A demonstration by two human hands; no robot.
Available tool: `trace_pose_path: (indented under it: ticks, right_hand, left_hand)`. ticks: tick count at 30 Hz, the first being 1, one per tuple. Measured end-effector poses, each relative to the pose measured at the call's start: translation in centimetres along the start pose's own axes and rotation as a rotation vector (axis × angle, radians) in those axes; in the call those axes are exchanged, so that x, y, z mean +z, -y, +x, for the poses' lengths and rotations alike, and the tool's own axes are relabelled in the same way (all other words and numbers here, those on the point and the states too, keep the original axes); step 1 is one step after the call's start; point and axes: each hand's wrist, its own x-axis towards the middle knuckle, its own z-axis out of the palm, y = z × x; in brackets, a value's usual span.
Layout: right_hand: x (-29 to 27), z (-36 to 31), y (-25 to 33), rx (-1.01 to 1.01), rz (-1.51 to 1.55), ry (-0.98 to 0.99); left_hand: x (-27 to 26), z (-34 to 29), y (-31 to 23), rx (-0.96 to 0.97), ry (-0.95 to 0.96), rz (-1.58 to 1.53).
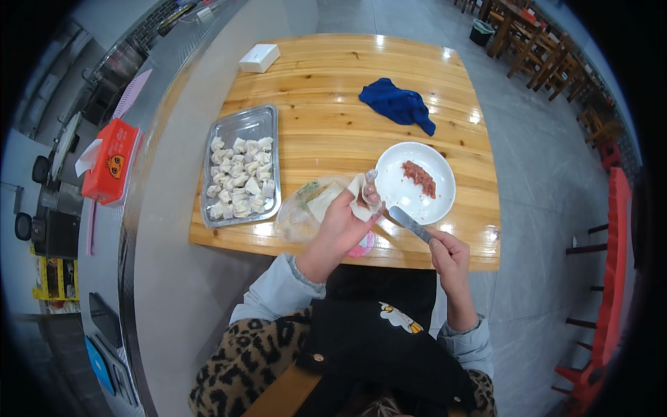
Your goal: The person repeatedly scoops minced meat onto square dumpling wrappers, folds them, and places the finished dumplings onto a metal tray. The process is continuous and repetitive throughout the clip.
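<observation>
My left hand [342, 226] holds a pale dumpling wrapper [360, 199] folded over its fingers, just left of a white bowl [403, 182] with a small heap of pink minced meat [420, 178]. My right hand [449, 254] grips a flat metal spatula [410, 224] whose blade points up-left toward the wrapper and lies over the bowl's near rim. A clear plastic bag with a stack of wrappers [309, 205] lies under my left hand. A metal tray [244, 124] on the left of the wooden table [326, 90] holds several folded dumplings [241, 177].
A blue cloth [398, 104] lies at the table's far side and a white box [259, 58] at its far left corner. A red tissue box [109, 160] stands on the steel counter at left. Wooden chairs stand at far right, a red chair at right.
</observation>
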Motion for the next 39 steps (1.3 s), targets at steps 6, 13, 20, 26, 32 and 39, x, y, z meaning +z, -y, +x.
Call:
trace_pose_path:
  ticks: [6, 13, 20, 26, 32, 39]
  right_hand:
    - [0.8, 0.0, -1.5, -0.033, -0.040, -0.026]
    - [2.0, 0.2, -2.2, 0.035, 0.084, 0.011]
    - [2.9, 0.2, -2.3, 0.032, 0.193, -0.042]
    - [1.7, -0.6, -1.4, -0.053, 0.091, -0.055]
    - [2.5, -0.7, -2.5, 0.168, 0.272, 0.041]
    - [3.5, -1.0, -2.5, 0.173, 0.504, 0.064]
  left_hand:
    - [1.2, -0.2, 0.6, 0.060, -0.173, 0.115]
    - [0.6, -0.2, 1.8, 0.076, -0.189, 0.235]
    - [1.2, -0.8, 4.3, 0.159, -0.129, 0.718]
    - [1.3, -0.8, 2.4, 0.347, -0.153, 0.973]
    - [0.4, -0.5, 3.4, 0.444, -0.079, 0.838]
    - [-0.8, -1.6, 4.9, 0.764, 0.032, 1.276]
